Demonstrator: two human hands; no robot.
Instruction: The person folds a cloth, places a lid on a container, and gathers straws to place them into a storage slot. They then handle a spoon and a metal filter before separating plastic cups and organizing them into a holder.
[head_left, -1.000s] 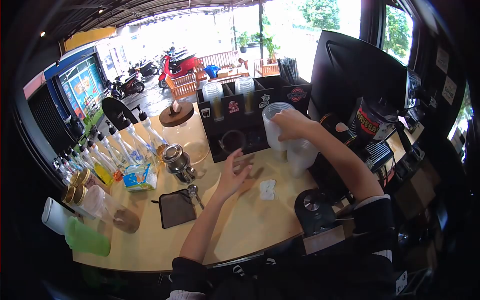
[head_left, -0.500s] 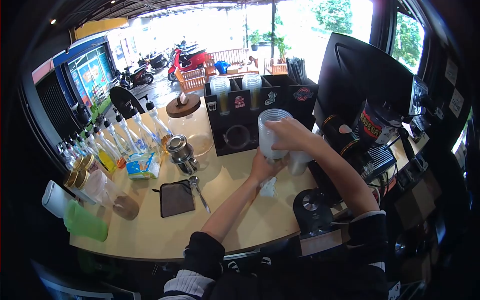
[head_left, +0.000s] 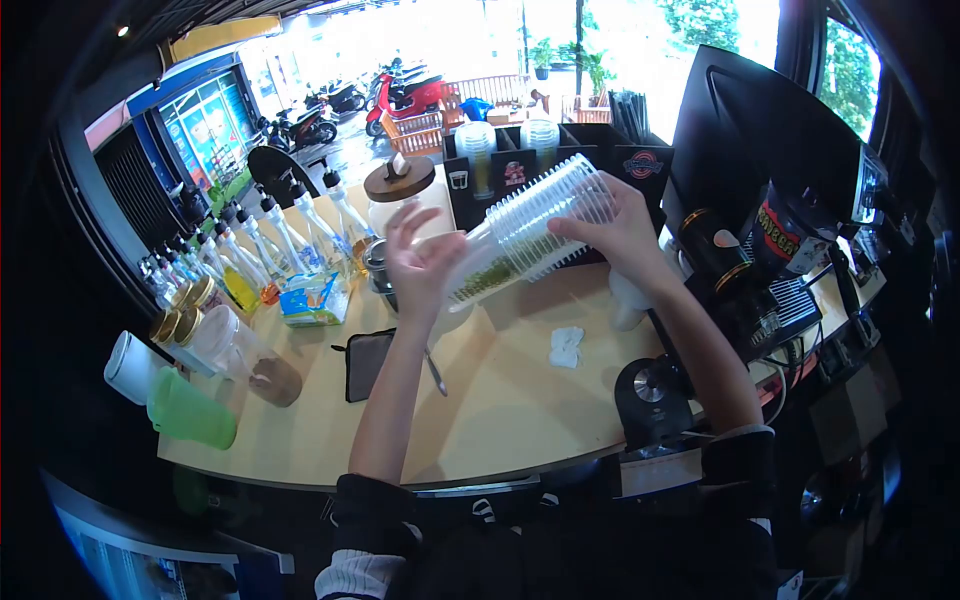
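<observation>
A nested stack of clear plastic cups is tilted above the counter, its rims toward the upper right and its base toward the lower left. My right hand grips it near the rim end, the thumb along the near side. At the base end is my left hand, fingers spread and the palm side right by the lowest cup. Green printing shows through the plastic. Below lies a crumpled white tissue on the counter. Another whitish stack of cups is partly hidden behind my right forearm.
A black organizer with cups and straws stands at the back. Pump bottles line the left, near a tissue pack, a green pitcher and a dark pouch. On the right are a black grinder-like device and machines.
The cup stack has gone from upright to tilted, its base swung left. My left hand has moved from beneath it to its base end and spread its fingers. The view has shifted slightly.
</observation>
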